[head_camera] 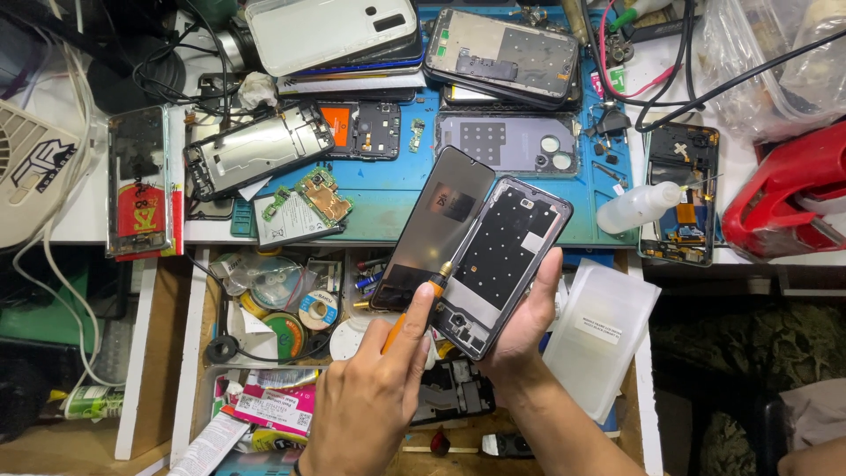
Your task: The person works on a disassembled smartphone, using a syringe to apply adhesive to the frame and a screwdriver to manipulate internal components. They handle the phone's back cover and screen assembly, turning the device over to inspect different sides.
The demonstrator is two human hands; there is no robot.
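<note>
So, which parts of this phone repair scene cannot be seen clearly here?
- Head view: the tool tip is too small to identify.
- The phone frame has its lower corner covered by the right hand.
- The left hand hides most of the orange tool handle.
- The red case is cut off by the right edge.

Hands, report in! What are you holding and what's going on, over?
Left hand grips orange tool. Right hand cradles phone frame. Black screen lifted, tool tip at seam. Nothing blocking.
</note>
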